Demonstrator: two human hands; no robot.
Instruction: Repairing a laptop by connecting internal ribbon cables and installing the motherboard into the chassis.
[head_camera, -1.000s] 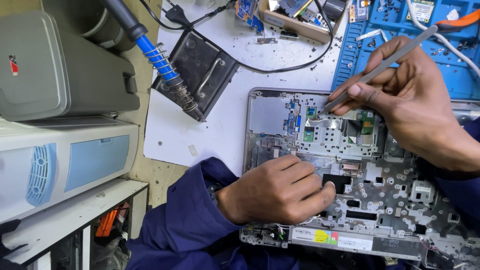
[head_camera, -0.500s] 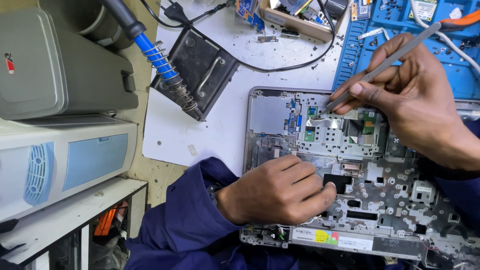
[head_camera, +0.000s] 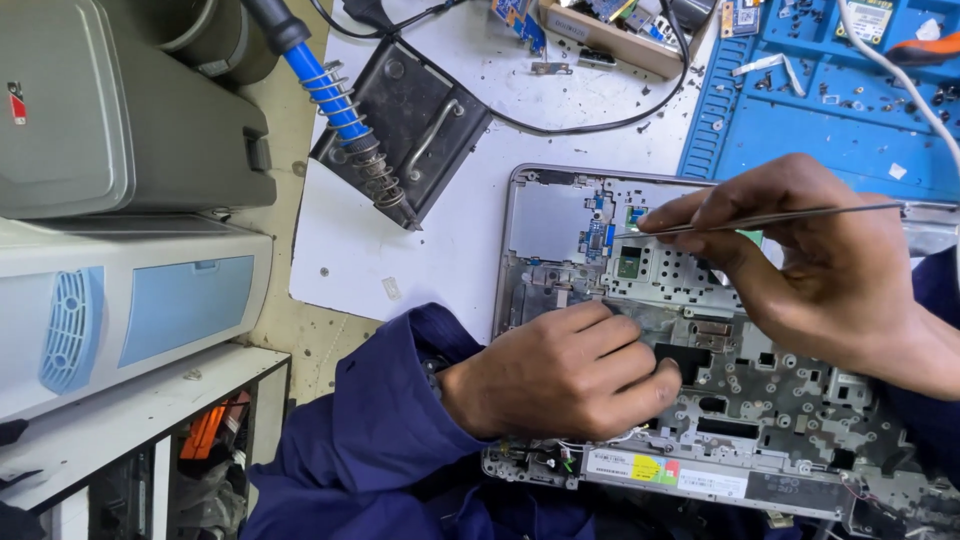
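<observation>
You wear a dark navy work jacket; its left sleeve (head_camera: 370, 430) bunches in loose folds at the wrist, and both your hands are bare, without gloves or rings.

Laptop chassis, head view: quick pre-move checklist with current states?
1. Left hand resting on laptop chassis, bracing it: ok.
2. Right hand pinching tweezers: ok.
3. Tweezer tip over the small board area near the chassis top: ok; contact: cannot tell.
4. Soldering iron parked on its stand, apart from both hands: ok.
5. Black cable off the chassis: ok.
</observation>
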